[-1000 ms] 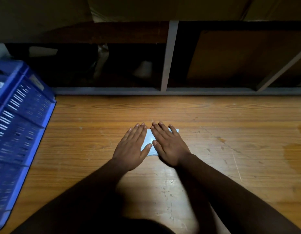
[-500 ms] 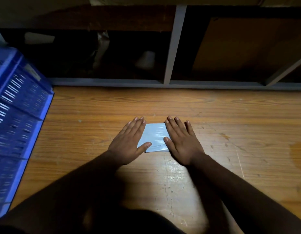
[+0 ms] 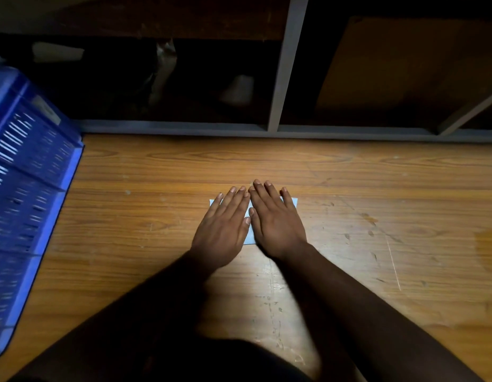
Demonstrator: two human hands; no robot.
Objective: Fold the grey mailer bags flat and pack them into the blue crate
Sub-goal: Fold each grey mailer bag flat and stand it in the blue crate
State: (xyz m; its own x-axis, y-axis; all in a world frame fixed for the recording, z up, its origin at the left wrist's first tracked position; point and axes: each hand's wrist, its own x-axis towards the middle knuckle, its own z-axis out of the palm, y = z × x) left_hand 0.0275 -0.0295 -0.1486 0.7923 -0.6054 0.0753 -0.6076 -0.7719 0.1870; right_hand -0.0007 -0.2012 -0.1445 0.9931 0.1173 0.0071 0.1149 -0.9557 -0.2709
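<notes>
A small folded grey mailer bag (image 3: pixel 250 235) lies flat on the wooden table (image 3: pixel 349 172), mostly covered by both hands. My left hand (image 3: pixel 225 230) presses on its left part with straight fingers. My right hand (image 3: pixel 275 224) lies flat on its right part, fingers straight and side by side with the left. Only the bag's far corners and a strip between the thumbs show. The blue crate (image 3: pixel 27 188) stands at the left edge of the table, well apart from the hands; its inside is out of sight.
A grey metal shelf frame (image 3: pixel 286 67) runs along the table's far edge, with dark compartments and a brown cardboard sheet (image 3: pixel 399 70) behind it. Scratches and stains mark the table to the right of the hands.
Half a second ago the hands were spread apart with the bag's middle showing. Both have slid inward and now meet over the bag, as they did a second ago.
</notes>
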